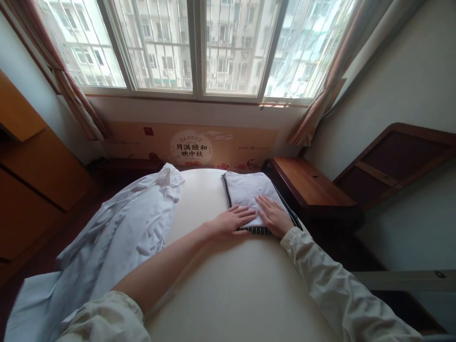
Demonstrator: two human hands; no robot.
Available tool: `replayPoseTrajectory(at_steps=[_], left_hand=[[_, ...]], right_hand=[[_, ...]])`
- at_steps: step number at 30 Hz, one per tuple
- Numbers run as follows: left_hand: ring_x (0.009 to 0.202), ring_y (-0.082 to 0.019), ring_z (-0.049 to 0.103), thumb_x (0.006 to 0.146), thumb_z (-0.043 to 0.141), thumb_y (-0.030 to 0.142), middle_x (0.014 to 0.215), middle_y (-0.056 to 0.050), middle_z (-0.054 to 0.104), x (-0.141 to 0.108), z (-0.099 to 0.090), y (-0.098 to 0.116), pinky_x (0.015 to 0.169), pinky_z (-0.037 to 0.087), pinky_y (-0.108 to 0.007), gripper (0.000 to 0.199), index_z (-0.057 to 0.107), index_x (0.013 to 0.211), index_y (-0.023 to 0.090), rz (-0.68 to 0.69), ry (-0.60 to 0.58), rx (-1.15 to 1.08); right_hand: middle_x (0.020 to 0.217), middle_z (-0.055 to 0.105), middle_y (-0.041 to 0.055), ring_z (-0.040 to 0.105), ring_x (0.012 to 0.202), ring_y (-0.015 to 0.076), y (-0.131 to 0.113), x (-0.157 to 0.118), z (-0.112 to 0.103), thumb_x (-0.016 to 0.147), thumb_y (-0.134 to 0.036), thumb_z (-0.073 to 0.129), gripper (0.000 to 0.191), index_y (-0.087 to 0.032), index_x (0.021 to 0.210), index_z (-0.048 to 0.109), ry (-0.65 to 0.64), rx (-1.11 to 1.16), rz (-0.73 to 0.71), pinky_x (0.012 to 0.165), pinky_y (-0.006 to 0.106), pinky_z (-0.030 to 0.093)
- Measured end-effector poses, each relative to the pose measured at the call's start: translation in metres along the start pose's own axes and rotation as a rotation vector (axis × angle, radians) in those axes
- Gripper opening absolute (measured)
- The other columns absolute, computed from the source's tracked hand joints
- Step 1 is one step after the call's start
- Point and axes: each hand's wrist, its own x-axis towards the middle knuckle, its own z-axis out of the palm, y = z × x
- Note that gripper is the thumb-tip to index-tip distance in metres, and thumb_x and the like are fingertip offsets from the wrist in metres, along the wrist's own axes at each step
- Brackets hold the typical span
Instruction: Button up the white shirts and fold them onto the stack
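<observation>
A folded white cloth with black striped edging (245, 187) lies on the cream-coloured table (228, 289), toward its far right side. My left hand (237, 217) rests flat on the cloth's near left part, fingers stretched to the right. Flat on the near right part is my right hand (273, 216), its fingers spread and pointing up and left. The fingertips of both hands are close together over the cloth. Neither hand grips anything. A large crumpled white fabric (131, 223) lies along the table's left side and hangs over its edge.
Beyond the table a printed banner (228, 142) lines the wall under barred windows (162, 47) with curtains. A wooden side table (313, 183) stands at the right, near a leaning wooden frame (377, 171). Orange-brown cabinets (28, 190) are at the left.
</observation>
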Motion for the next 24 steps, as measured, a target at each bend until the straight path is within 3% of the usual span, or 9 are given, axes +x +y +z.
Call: replayPoseTrajectory(at_steps=[5,10,15,20,24], left_hand=[[0.167,-0.029,0.023,0.109,0.047,0.057,0.177,-0.008,0.034,0.008,-0.006,-0.022,0.137,0.014,-0.051,0.072,0.031,0.173,0.028,-0.009,0.006,0.005],[0.166,-0.030,0.027,0.107,0.049,0.064,0.176,-0.010,0.035,0.005,-0.013,-0.021,0.137,0.016,-0.052,0.076,0.039,0.170,0.024,0.008,0.061,0.013],[0.161,-0.028,0.038,0.108,0.049,0.062,0.171,-0.009,0.045,-0.010,-0.018,-0.009,0.137,0.019,-0.047,0.069,0.049,0.165,0.023,0.073,0.090,0.026],[0.165,-0.028,0.028,0.107,0.048,0.063,0.176,-0.010,0.035,-0.029,-0.022,-0.001,0.138,0.017,-0.044,0.079,0.036,0.171,0.019,0.099,0.003,0.031],[0.166,-0.027,0.025,0.108,0.046,0.062,0.178,-0.010,0.031,-0.047,-0.030,0.005,0.137,0.020,-0.041,0.081,0.029,0.174,0.018,0.105,-0.057,0.023]], right_hand=[[0.174,0.039,0.0046,0.036,0.162,0.0254,0.000,0.024,0.001,0.111,-0.039,0.031,0.059,-0.026,0.168,0.043,-0.002,0.004,0.028,0.133,0.049,0.028],[0.175,0.037,0.0051,0.034,0.163,0.0252,0.002,0.028,-0.001,0.111,-0.041,0.029,0.061,-0.024,0.168,0.042,-0.031,0.011,0.037,0.133,0.051,0.027],[0.176,0.035,0.0058,0.032,0.164,0.0253,-0.003,0.018,-0.003,0.111,-0.041,0.026,0.062,-0.023,0.169,0.039,-0.001,-0.039,0.055,0.133,0.053,0.027],[0.176,0.036,0.0067,0.033,0.163,0.0249,-0.006,0.002,0.007,0.111,-0.044,0.026,0.065,-0.021,0.172,0.033,-0.006,-0.071,0.065,0.133,0.051,0.028],[0.177,0.033,0.0086,0.032,0.164,0.0265,0.007,-0.016,0.017,0.111,-0.055,0.028,0.072,-0.021,0.174,0.027,-0.023,-0.072,0.057,0.133,0.052,0.028]])
